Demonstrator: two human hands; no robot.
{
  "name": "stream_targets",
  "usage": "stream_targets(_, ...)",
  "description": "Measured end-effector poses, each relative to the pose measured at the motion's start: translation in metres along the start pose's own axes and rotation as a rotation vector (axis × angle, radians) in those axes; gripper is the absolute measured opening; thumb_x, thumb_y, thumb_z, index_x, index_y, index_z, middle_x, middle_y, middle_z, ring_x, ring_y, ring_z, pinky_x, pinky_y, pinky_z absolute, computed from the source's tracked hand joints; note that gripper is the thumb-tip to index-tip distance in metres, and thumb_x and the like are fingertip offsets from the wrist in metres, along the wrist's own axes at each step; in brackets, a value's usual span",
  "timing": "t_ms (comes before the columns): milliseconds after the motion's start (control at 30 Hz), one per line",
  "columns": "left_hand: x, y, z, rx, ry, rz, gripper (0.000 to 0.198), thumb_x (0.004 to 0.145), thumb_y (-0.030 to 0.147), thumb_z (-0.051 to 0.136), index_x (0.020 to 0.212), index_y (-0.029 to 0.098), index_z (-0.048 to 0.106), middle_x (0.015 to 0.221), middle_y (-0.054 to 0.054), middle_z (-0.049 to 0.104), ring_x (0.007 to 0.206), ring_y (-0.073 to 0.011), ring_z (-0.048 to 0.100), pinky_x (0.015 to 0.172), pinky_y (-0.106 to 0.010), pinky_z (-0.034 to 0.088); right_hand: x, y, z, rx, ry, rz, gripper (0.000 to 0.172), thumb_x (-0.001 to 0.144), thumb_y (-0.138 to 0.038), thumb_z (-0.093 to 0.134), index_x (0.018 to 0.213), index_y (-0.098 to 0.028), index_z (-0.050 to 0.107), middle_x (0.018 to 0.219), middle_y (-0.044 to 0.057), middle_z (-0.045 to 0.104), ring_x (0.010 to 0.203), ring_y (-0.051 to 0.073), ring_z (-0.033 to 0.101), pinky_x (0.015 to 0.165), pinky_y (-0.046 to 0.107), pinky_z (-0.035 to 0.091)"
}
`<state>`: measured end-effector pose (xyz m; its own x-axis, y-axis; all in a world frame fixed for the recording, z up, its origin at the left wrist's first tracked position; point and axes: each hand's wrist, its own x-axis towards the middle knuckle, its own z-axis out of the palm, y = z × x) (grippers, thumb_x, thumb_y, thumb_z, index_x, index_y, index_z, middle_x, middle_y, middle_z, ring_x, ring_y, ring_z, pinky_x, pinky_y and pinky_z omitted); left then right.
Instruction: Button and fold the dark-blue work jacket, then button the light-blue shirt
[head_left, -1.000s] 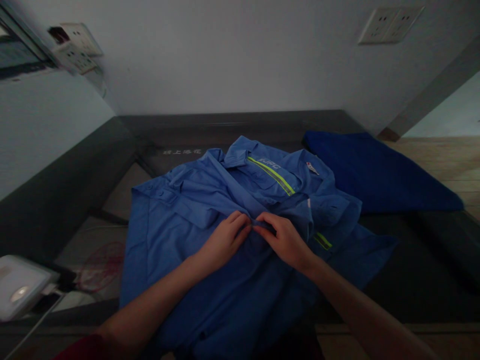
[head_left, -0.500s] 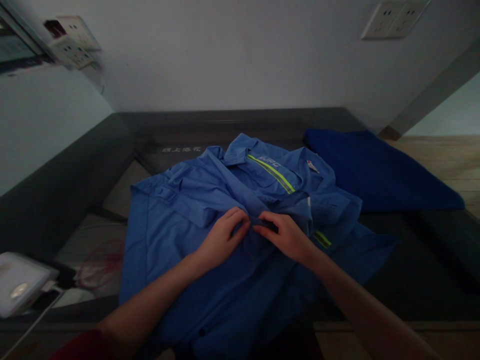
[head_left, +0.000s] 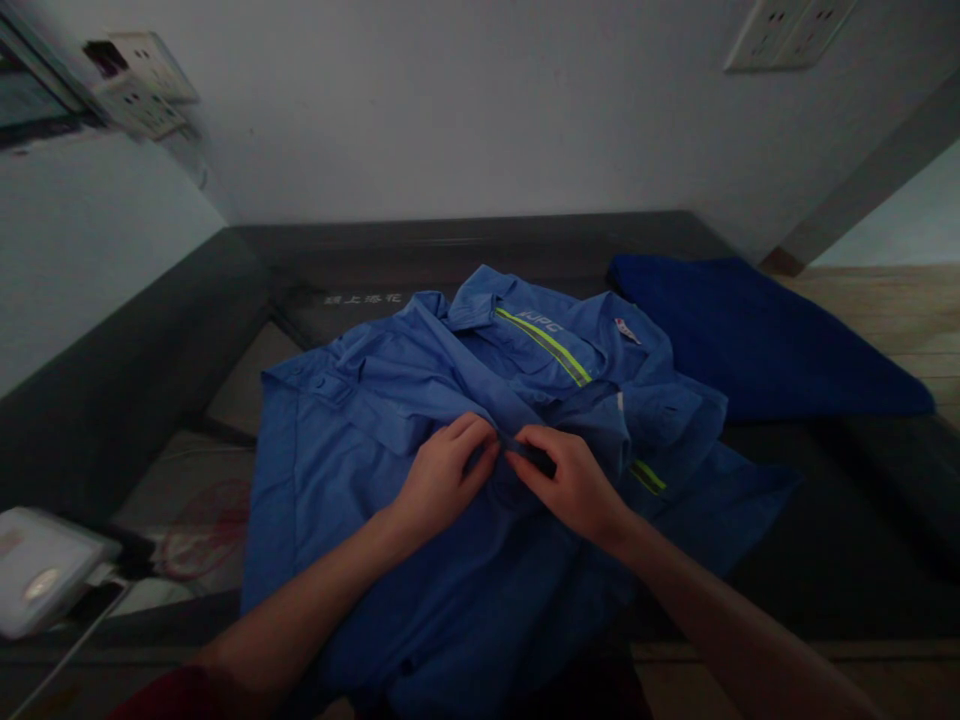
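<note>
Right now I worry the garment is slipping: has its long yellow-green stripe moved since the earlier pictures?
No: the long yellow-green stripe keeps its place against the white lettering on the dark surface.

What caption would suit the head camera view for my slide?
Left hand and right hand pinch a blue garment with yellow-green stripes, beside a darker blue item.
</note>
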<state>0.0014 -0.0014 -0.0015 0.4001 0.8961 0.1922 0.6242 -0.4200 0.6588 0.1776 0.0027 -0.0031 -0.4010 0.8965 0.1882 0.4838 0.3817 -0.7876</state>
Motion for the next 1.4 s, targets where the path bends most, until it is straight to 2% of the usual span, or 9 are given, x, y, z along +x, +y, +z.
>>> stream_targets(200, -0.001, -0.003, 0.002, 0.23, -0.008, 0.042, 0.015, 0.093, 0.022, 0.04, 0.087, 0.02, 0.054, 0.09, -0.004, 0.059, 0.079, -0.017, 0.054, 0.073, -0.029, 0.042, -0.004, 0.002, 0.005, -0.052, -0.015, -0.032, 0.006, 0.086, -0.018, 0.051, 0.085, -0.019, 0.057, 0.084, 0.005, 0.064, 0.078, 0.019, 0.059, 0.071, 0.029, 0.044)
stream_targets(333, -0.001, -0.004, 0.002, 0.236, -0.022, 0.069, 0.017, 0.094, 0.022, 0.039, 0.088, 0.02, 0.054, 0.089, -0.004, 0.06, 0.079, -0.017, 0.054, 0.072, -0.029, 0.042, -0.004, 0.0, 0.004, -0.049, -0.035, -0.03, 0.007, 0.086, -0.018, 0.051, 0.083, -0.018, 0.057, 0.081, 0.006, 0.063, 0.076, 0.019, 0.059, 0.07, 0.029, 0.044)
stream_targets(600, -0.001, -0.003, 0.0, -0.203, -0.023, -0.006, 0.009, 0.091, 0.023, 0.046, 0.094, 0.019, 0.054, 0.091, -0.003, 0.06, 0.085, -0.0153, 0.056, 0.078, -0.027, 0.045, 0.001, -0.005, -0.009, 0.061, -0.031, 0.026, 0.012, 0.085, -0.019, 0.051, 0.074, -0.018, 0.055, 0.068, -0.001, 0.057, 0.064, 0.013, 0.053, 0.062, 0.024, 0.038)
stream_targets(700, 0.0, -0.004, -0.001, -0.418, 0.015, -0.126, 0.025, 0.088, 0.024, 0.053, 0.112, 0.019, 0.052, 0.095, -0.003, 0.061, 0.089, -0.0156, 0.058, 0.08, -0.026, 0.045, 0.002, -0.004, -0.012, 0.112, -0.047, 0.032, 0.014, 0.085, -0.02, 0.051, 0.071, -0.017, 0.053, 0.065, -0.003, 0.053, 0.062, 0.012, 0.05, 0.06, 0.023, 0.036)
stream_targets(767, 0.002, -0.005, -0.002, -0.494, -0.036, -0.172, 0.031, 0.087, 0.026, 0.056, 0.117, 0.018, 0.053, 0.095, -0.003, 0.063, 0.087, -0.016, 0.059, 0.078, -0.026, 0.046, 0.001, -0.005, -0.012, 0.141, -0.06, 0.023, 0.014, 0.085, -0.02, 0.051, 0.071, -0.017, 0.053, 0.065, -0.003, 0.052, 0.061, 0.011, 0.05, 0.059, 0.022, 0.035)
stream_targets(867, 0.005, -0.006, -0.005, -0.526, -0.129, -0.197, 0.027, 0.087, 0.031, 0.056, 0.11, 0.019, 0.062, 0.092, -0.002, 0.065, 0.081, -0.016, 0.059, 0.074, -0.026, 0.046, 0.001, -0.006, -0.012, 0.176, -0.073, 0.016, 0.014, 0.086, -0.02, 0.051, 0.073, -0.017, 0.054, 0.066, -0.003, 0.052, 0.063, 0.011, 0.05, 0.06, 0.022, 0.035)
stream_targets(1000, 0.007, -0.006, -0.008, -0.604, -0.149, -0.207, 0.026, 0.086, 0.035, 0.057, 0.104, 0.018, 0.065, 0.091, -0.002, 0.067, 0.081, -0.0161, 0.06, 0.074, -0.026, 0.046, 0.0, -0.007, -0.012, 0.197, -0.068, 0.026, 0.014, 0.086, -0.021, 0.05, 0.073, -0.017, 0.054, 0.066, -0.003, 0.052, 0.062, 0.011, 0.049, 0.059, 0.021, 0.035)
stream_targets(1200, 0.005, -0.008, -0.004, -0.659, -0.097, -0.241, 0.024, 0.079, 0.038, 0.066, 0.085, 0.015, 0.064, 0.082, -0.002, 0.066, 0.078, -0.0157, 0.06, 0.071, -0.026, 0.048, -0.001, -0.006, -0.01, 0.18, -0.079, 0.033, 0.016, 0.087, -0.023, 0.05, 0.072, -0.017, 0.055, 0.064, -0.004, 0.052, 0.06, 0.01, 0.049, 0.057, 0.021, 0.034)
stream_targets(1400, 0.003, -0.008, -0.002, -0.523, 0.009, -0.193, 0.014, 0.08, 0.029, 0.065, 0.08, 0.015, 0.065, 0.078, -0.002, 0.067, 0.076, -0.0154, 0.061, 0.071, -0.025, 0.047, 0.0, -0.003, -0.007, 0.139, -0.129, 0.029, 0.017, 0.089, -0.024, 0.048, 0.075, -0.017, 0.055, 0.065, -0.003, 0.052, 0.062, 0.011, 0.051, 0.057, 0.022, 0.034)
